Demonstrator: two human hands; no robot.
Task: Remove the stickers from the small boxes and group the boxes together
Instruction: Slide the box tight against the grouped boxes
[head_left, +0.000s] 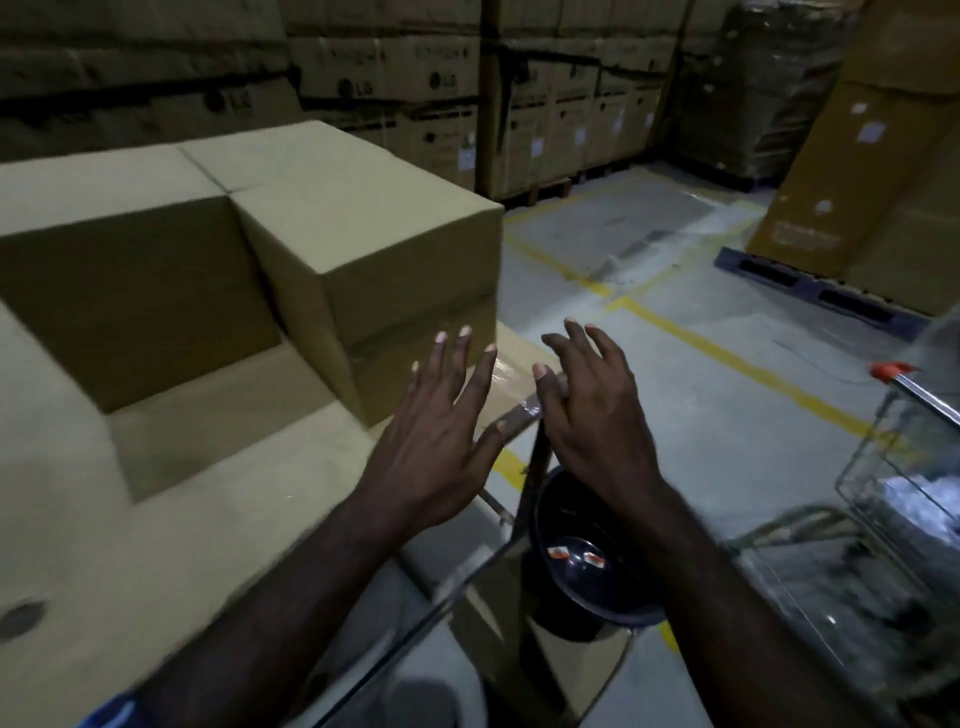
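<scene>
Head view: plain brown cardboard boxes (374, 249) fill the left half, stacked and packed tight, top faces bare; no sticker can be made out on them, the picture is motion-blurred. One upper box sits angled at the stack's right corner, a lower flat box (156, 519) runs along the near edge with a dark round mark at far left. A strip of clear tape (511, 382) shines on the low box corner under the fingers. Left hand (441, 441) spread wide, fingers straight, over the corner of the low box, holding nothing; whether it touches the cardboard, cannot tell. Right hand (592, 410) just beside it, fingers loosely bent and apart, thumb near the taped edge, nothing in it. The hands are close but not touching.

Stack's right edge drops off to grey concrete floor (675, 322) with yellow lines (727, 358); open floor beyond to the right and ahead.

Below the hands a black bucket (587, 551) stands on the floor beside the stack, small red-and-white scraps (576, 556) inside. A wire cart (893, 493) with a red handle cap is at right, near the right forearm. Far back, walls of printed cartons (441, 88); a tall carton on a dark pallet (810, 286) at upper right.
</scene>
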